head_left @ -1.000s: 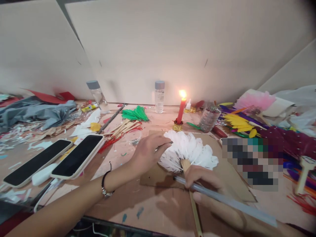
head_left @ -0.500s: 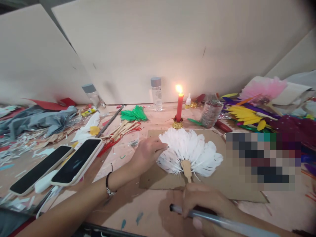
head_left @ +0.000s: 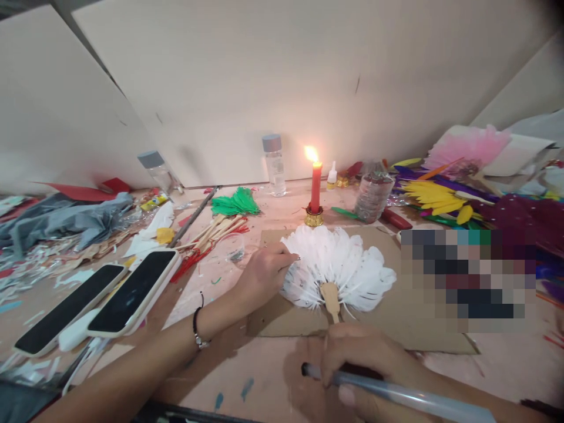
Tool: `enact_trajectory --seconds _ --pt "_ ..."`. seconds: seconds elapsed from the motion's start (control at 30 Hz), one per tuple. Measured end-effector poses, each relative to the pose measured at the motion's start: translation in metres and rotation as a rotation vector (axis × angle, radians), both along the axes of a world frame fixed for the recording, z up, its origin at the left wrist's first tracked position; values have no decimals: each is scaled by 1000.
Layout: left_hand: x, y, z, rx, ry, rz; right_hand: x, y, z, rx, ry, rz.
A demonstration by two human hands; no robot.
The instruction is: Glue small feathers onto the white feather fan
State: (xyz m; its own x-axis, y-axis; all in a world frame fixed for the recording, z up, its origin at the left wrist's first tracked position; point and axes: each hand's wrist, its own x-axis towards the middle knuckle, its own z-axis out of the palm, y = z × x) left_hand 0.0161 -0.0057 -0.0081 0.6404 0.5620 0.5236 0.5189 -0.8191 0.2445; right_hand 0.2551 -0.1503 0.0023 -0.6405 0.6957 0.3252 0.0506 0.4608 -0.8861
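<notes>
A fan of white feathers point(head_left: 339, 258) lies spread on a sheet of brown cardboard point(head_left: 423, 323), its feathers meeting at a flat wooden handle point(head_left: 330, 296). My left hand point(head_left: 268, 267) is closed in a pinch at the fan's left edge; whatever sits between its fingertips is too small to make out. My right hand point(head_left: 361, 352) wraps round a long, translucent, pen-like tube point(head_left: 396, 395) with a black tip pointing left. Its upper fingers are by the lower end of the wooden handle, where contact is hidden.
A lit red candle point(head_left: 316, 188) in a gold holder stands just behind the cardboard. Beyond are a clear bottle point(head_left: 274, 167) and green feathers point(head_left: 235, 202). Phones point(head_left: 134, 294) lie at left. Yellow feathers point(head_left: 434, 197) and a pink feather fan point(head_left: 467, 150) are at right.
The view has shifted slightly. Both hands keep nearly the same pose around the fan, and the candle flame leans further left.
</notes>
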Motion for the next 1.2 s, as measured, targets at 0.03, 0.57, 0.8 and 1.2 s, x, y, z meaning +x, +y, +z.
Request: enact_trajectory --seconds 0.03,0.57,0.8,1.2 --pt "0 0 0 15 9 0 1 0 2 -10 -18 4" --pt "1 0 -9 99 134 10 -7 5 -7 82 72 -16" --pt "4 -3 -6 92 183 17 -6 5 -7 94 66 -7" --pt "5 -3 -3 50 206 12 -4 5 -8 93 12 -28"
